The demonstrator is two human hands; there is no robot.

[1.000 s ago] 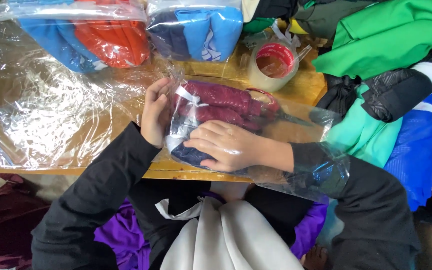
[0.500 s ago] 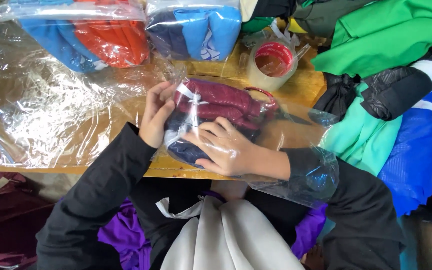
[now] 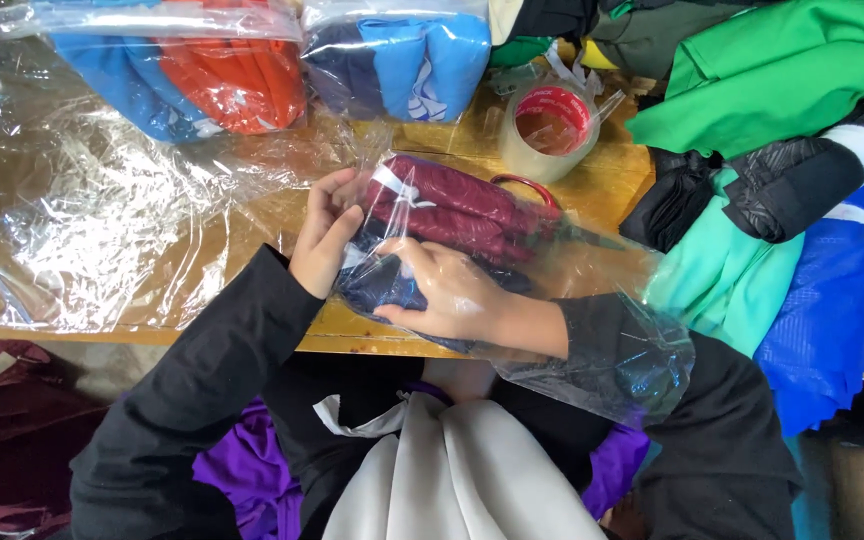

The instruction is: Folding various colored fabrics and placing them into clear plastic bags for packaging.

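A folded maroon garment (image 3: 462, 205), with a dark navy piece (image 3: 377, 285) beside it, sits inside a clear plastic bag (image 3: 592, 330) near the front edge of a wooden table (image 3: 452, 135). The bundle's long axis runs from near left to far right, and the bag's open mouth trails off the table's near right edge, towards the person.

The right hand (image 3: 447, 290) is inside the bag, the forearm sheathed by the loose plastic. It lies flat with fingers slightly spread, pressing down on the near, navy end of the bundle. The left hand (image 3: 327, 235) is outside the bag at its closed left end, fingers curled together against the plastic, thumb along the side; whether it pinches the film cannot be told. So the bundle lies between the two hands, to the right of the left hand and just beyond the right hand.

Farther back stands a roll of clear packing tape (image 3: 549, 128) with a red core. To the far left lie two filled bags, one with blue and orange clothes (image 3: 202, 75), one with blue clothes (image 3: 402, 60). Crumpled empty plastic sheeting (image 3: 92, 230) covers the table's left. A heap of green, black and blue garments (image 3: 782, 150) fills the right.
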